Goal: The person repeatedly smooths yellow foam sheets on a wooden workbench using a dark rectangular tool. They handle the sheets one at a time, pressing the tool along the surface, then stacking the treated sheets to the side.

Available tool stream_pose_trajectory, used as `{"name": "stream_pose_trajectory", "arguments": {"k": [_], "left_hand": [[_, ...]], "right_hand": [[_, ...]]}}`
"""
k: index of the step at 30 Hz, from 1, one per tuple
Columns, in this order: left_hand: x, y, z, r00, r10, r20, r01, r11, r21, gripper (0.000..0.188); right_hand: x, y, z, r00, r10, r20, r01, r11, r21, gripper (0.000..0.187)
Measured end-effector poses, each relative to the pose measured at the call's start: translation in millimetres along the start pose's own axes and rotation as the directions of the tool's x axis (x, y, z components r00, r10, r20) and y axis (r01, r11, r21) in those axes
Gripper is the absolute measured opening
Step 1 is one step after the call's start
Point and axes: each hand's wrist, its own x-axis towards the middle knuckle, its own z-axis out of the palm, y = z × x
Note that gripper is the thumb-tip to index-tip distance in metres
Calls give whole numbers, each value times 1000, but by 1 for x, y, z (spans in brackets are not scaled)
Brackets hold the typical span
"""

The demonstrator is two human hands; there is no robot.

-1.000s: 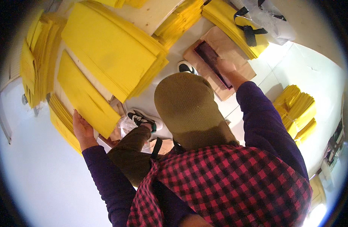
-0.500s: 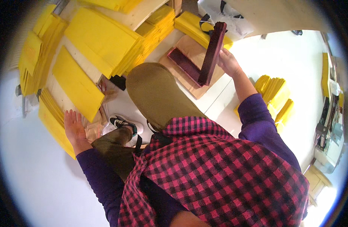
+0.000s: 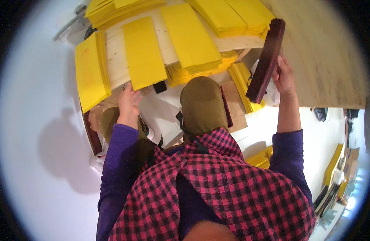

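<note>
My right hand point(image 3: 286, 76) is closed round one side of a long, dark maroon bar point(image 3: 266, 60) with rough edges, held up and tilted at the right. At the table's near edge, my left hand point(image 3: 129, 103) has its fingers apart beside the lower corner of a single yellow sheet point(image 3: 144, 54); whether they touch it is hard to tell. Left of that sheet lies a yellow stack point(image 3: 89, 72) with faint reddish marks, and to its right another yellow stack point(image 3: 190, 38). A maroon strip point(image 3: 226, 106) shows beside my knee on brown cardboard point(image 3: 236, 108).
A pale wooden tabletop point(image 3: 116, 52) carries more yellow stacks point(image 3: 225, 18) at the back. Below it, yellow bundles point(image 3: 241, 82) stand near my right knee. A large wooden board point(image 3: 321, 60) rises at the right. More yellow pieces point(image 3: 260, 157) lie on the floor.
My view has turned toward the table. My left hand has come to the near edge of the single yellow sheet. The maroon bar has been lifted away from the cardboard, still in my right hand.
</note>
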Motion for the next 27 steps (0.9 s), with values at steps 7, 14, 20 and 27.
{"name": "stream_pose_trajectory", "arguments": {"k": [7,14,20,27], "left_hand": [[2,-3,18,986,-147,84,154,985,-83,38],[-7,-8,23,990,-60,129,69,995,-71,20],[-9,-11,21,993,-28,118,37,996,-76,18],[-7,-13,19,993,-31,110,33,999,-20,19]], "right_hand": [[78,-32,135,981,6,192,65,932,-357,26],[133,31,260,944,33,329,265,518,-813,37],[162,82,320,912,222,345,292,240,-926,40],[170,103,351,914,287,287,269,101,-958,44]]}}
